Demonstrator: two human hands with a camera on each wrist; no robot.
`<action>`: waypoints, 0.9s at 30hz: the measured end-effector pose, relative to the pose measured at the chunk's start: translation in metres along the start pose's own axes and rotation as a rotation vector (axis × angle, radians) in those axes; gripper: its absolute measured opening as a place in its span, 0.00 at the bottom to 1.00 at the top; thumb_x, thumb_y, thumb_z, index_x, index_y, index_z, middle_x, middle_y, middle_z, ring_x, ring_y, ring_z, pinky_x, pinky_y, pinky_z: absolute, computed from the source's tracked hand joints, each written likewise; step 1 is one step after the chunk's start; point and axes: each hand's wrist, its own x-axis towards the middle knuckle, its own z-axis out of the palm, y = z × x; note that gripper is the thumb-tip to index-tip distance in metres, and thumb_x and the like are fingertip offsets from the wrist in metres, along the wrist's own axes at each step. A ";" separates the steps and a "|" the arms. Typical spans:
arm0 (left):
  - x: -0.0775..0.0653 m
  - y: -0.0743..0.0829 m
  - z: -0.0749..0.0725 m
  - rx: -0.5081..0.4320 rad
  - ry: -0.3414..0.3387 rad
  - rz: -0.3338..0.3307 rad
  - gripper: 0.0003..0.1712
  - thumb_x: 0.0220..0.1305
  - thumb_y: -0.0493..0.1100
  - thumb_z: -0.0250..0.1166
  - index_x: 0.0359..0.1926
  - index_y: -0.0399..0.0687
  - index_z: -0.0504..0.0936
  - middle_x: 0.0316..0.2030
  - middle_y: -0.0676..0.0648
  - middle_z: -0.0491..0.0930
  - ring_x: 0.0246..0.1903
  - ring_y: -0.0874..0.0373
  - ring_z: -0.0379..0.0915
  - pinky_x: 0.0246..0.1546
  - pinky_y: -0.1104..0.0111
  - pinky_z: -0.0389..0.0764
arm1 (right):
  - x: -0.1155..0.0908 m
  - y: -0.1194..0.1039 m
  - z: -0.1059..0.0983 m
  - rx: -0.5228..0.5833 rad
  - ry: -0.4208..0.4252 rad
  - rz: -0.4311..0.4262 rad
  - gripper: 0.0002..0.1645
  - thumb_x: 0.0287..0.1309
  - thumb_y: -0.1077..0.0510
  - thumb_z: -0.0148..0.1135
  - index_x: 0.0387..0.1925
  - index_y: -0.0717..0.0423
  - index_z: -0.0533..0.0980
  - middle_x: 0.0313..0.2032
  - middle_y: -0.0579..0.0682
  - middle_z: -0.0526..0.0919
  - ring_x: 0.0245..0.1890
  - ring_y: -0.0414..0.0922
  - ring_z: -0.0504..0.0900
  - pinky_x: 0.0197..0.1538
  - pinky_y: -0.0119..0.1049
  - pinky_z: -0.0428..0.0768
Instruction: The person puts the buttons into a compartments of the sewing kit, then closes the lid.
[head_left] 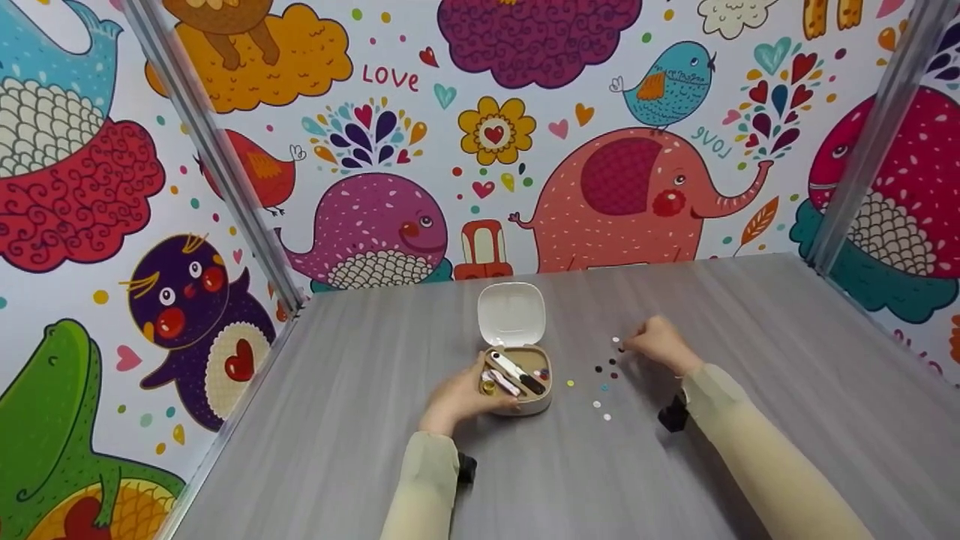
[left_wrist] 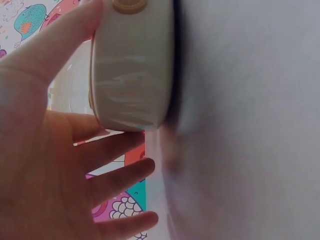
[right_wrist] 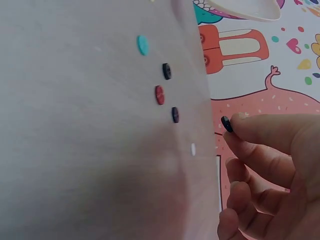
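Note:
A small cream box (head_left: 531, 407) stands on the table, its white lid (head_left: 512, 315) tipped back. My left hand (head_left: 457, 396) holds the box at its left side, thumb along the front and fingers toward the back; the outer fingers spread free in the left wrist view. Inside the box lie a white-and-black tool (head_left: 516, 370), a slim pinkish item (head_left: 502, 383), a gold-coloured round piece (head_left: 489, 388) and small coloured buttons (head_left: 543, 373). To the right, my right hand (head_left: 661, 345) pinches a dark button (right_wrist: 226, 124) between thumb and forefinger, above the table.
Loose buttons lie scattered between box and right hand: a teal one (right_wrist: 143, 45), a red one (right_wrist: 159, 95), dark ones (right_wrist: 167, 71), a yellow one (head_left: 570, 383) and white ones (head_left: 607, 417). Cartoon-printed wall panels (head_left: 495, 225) with metal posts (head_left: 217, 150) border the grey table (head_left: 322, 420).

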 end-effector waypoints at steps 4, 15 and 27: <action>-0.002 -0.001 0.000 -0.036 -0.008 0.003 0.67 0.44 0.63 0.76 0.74 0.33 0.50 0.64 0.30 0.66 0.59 0.38 0.69 0.57 0.50 0.70 | 0.001 -0.003 0.000 -0.016 0.017 -0.016 0.19 0.49 0.62 0.65 0.09 0.54 0.69 0.10 0.40 0.62 0.12 0.38 0.59 0.16 0.32 0.57; -0.002 0.003 -0.003 -0.022 -0.020 -0.045 0.72 0.44 0.66 0.75 0.75 0.36 0.42 0.65 0.29 0.63 0.61 0.37 0.66 0.58 0.50 0.68 | 0.004 -0.012 0.000 -0.010 0.006 -0.030 0.22 0.51 0.62 0.64 0.09 0.51 0.66 0.10 0.40 0.62 0.12 0.38 0.58 0.17 0.32 0.57; 0.000 0.002 0.001 -0.039 -0.024 -0.007 0.69 0.44 0.63 0.76 0.74 0.33 0.48 0.62 0.29 0.68 0.57 0.38 0.70 0.56 0.50 0.71 | 0.005 -0.021 0.009 -0.008 0.002 -0.036 0.21 0.50 0.62 0.66 0.09 0.53 0.68 0.10 0.40 0.62 0.12 0.37 0.56 0.16 0.32 0.55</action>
